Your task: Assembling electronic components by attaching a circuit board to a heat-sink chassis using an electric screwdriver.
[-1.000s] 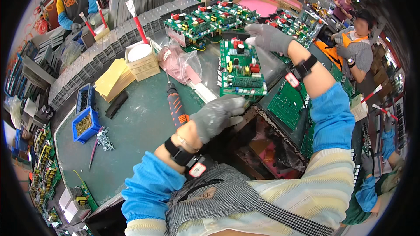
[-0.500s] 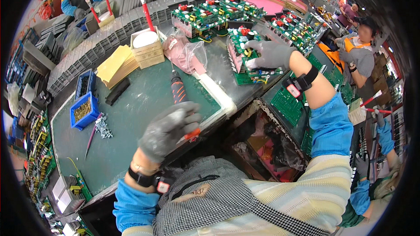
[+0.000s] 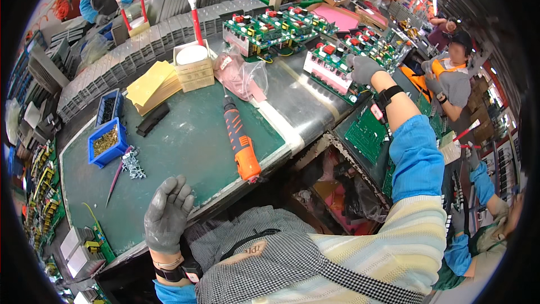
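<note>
My left hand [image 3: 167,214], in a grey glove, is held up at the table's near edge, open with its fingers loosely curled and nothing in it. An orange and dark electric screwdriver [image 3: 242,143] lies on the green table mat [image 3: 191,146], apart from that hand. At the right, my gloved right hand [image 3: 367,71] is closed at the edge of a green circuit board [image 3: 332,67] with red and black components and a pale pink side; its fingertips are partly hidden. More populated boards [image 3: 273,27] stand behind, to the left.
Blue bins of screws [image 3: 107,142], a purple-handled tool [image 3: 115,183], loose silvery screws [image 3: 133,166], yellow sheets [image 3: 152,87], a box with a brush [image 3: 194,67] and a pink plastic bag [image 3: 236,73] occupy the table. A co-worker [image 3: 450,73] stands at right.
My left hand has drawn back toward the near left, away from the screwdriver. My right hand has moved right, and the near circuit board now stands farther right, against the others.
</note>
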